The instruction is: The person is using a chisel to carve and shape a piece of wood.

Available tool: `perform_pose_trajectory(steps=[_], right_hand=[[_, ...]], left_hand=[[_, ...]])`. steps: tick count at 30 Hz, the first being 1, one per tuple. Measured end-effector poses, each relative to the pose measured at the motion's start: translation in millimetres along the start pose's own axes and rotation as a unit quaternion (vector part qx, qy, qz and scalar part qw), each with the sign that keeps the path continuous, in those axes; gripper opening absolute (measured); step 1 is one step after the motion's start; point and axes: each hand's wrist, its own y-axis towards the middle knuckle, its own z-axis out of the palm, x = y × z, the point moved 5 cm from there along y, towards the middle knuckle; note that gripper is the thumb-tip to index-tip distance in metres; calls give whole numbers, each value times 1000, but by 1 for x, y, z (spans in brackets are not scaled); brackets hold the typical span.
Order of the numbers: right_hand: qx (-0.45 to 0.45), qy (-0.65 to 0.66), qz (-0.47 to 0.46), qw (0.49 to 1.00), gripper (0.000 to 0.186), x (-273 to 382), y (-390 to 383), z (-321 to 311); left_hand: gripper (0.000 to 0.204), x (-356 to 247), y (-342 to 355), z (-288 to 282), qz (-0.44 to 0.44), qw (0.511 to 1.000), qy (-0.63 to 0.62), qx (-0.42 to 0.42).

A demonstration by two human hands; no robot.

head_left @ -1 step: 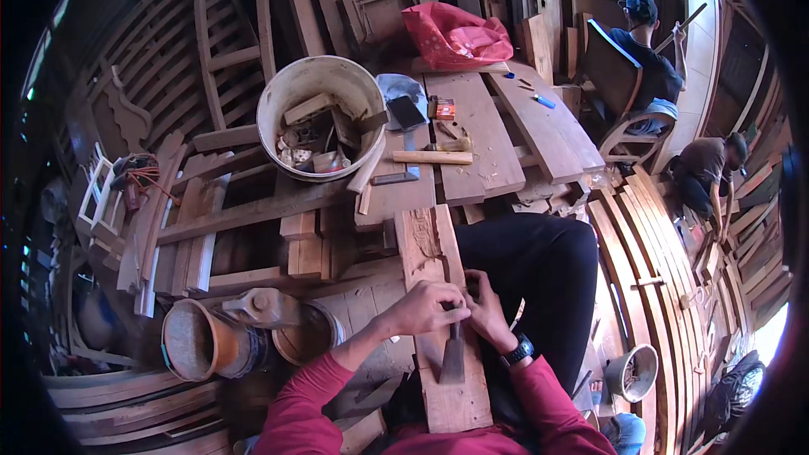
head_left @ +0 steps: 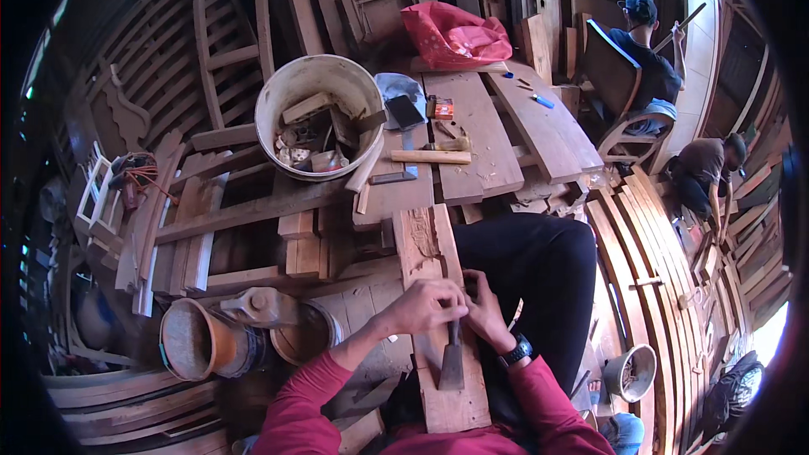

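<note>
A long wooden plank (head_left: 438, 396) lies lengthwise in front of me, beside my dark-trousered leg, and its far end (head_left: 421, 236) is roughly carved. My left hand (head_left: 425, 305) and my right hand (head_left: 487, 313) meet over the middle of the plank. Both are closed around the upper part of a chisel (head_left: 451, 362), whose flat dark metal end lies on the wood on my side of the hands. The part of the chisel under my fingers is hidden. I wear red sleeves and a dark watch on the right wrist.
A white bucket (head_left: 278, 101) of wood scraps stands ahead, with a wooden mallet (head_left: 430, 156) and small tools on a plank bench (head_left: 480, 126). A red bag (head_left: 455, 34) lies farther back. Orange pots (head_left: 198, 341) sit at my left. Two other people (head_left: 645, 59) (head_left: 708, 173) work at right.
</note>
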Motion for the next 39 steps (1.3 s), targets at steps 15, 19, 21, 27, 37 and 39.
perform_pose_trajectory(steps=[15, 19, 21, 27, 37, 39], right_hand=[[3, -9, 20, 1000, 46, 5, 2, -1], [2, -3, 26, 1000, 46, 3, 2, -1], [3, -2, 26, 1000, 46, 1, 2, 0], [-3, -7, 9, 1000, 48, -2, 1, 0], [1, 4, 18, 1000, 48, 5, 1, -1], [3, 5, 23, 1000, 48, 6, 0, -1]], left_hand=[[38, 5, -15, 6, -108, 962, 213, 131], [40, 8, -16, 11, -109, 964, 209, 122], [44, 14, -16, 11, -109, 966, 186, 141], [35, -11, -8, -8, -15, 993, 116, -6], [39, -8, -7, -8, -148, 987, 56, -32], [43, -12, -4, -14, -78, 993, 86, -31]])
